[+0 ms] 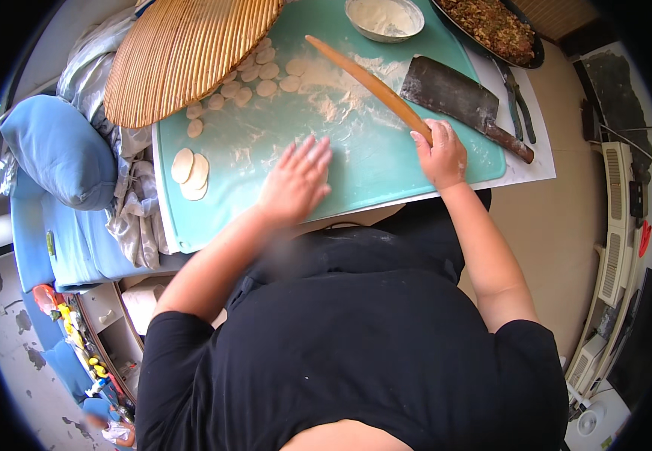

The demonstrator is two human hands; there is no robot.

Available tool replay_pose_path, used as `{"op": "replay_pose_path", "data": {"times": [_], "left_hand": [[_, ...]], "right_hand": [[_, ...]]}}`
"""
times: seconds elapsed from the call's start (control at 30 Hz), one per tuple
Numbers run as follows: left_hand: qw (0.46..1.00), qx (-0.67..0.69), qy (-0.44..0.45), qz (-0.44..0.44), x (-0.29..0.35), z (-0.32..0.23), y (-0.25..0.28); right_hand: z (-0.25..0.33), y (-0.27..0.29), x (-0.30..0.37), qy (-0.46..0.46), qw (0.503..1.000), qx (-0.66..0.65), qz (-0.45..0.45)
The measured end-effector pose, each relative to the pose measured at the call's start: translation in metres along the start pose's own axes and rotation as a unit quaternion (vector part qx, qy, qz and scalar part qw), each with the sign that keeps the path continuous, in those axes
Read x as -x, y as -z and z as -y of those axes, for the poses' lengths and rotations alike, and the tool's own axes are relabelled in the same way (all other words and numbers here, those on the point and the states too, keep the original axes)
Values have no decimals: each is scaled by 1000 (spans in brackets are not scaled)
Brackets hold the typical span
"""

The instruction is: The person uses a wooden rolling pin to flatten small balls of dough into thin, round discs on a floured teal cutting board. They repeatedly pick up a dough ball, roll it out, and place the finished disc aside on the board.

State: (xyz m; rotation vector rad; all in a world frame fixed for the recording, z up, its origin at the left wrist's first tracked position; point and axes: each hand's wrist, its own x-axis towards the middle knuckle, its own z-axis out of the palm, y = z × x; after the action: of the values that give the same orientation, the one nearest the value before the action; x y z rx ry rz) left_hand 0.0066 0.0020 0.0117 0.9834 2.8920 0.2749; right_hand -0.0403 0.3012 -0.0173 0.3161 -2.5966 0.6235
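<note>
Clearly, the rolling pin (367,83) is gripped at its near end by the right hand (442,154), whose fingers are curled around the wood. From there the pin is slanted to the far left across the teal mat (224,188), its far tip well apart from both hands. The left hand (296,180) is held open, palm down and slightly blurred, to the left of the pin and near the mat's near edge; nothing is seen in its grasp (whether the mat is touched by it cannot be told).

Beyond the left hand, small dough discs (267,88) are scattered over the far left, partly overhung by a round slatted tray (183,52). Wider dough rounds (183,165) are laid overlapping at the left, well apart from that hand. To the right of the pin, a cleaver (450,90) is laid beyond the right hand, and a bowl of flour (375,35) is placed at the far side.
</note>
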Motion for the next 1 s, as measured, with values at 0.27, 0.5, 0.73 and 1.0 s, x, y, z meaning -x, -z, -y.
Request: {"op": "replay_pose_path", "data": {"times": [0.27,0.5,0.73,1.0], "left_hand": [[996,54,-48,50,12,-5,-1],[978,-19,157,-139,55,11,7],[958,-52,251,-132,16,72,-3],[966,19,231,-115,74,15,-16]], "right_hand": [[5,1,-3,21,998,4,60],[57,12,8,218,948,-52,227],[73,-45,-39,218,955,41,195],[85,8,9,300,901,60,307]]}}
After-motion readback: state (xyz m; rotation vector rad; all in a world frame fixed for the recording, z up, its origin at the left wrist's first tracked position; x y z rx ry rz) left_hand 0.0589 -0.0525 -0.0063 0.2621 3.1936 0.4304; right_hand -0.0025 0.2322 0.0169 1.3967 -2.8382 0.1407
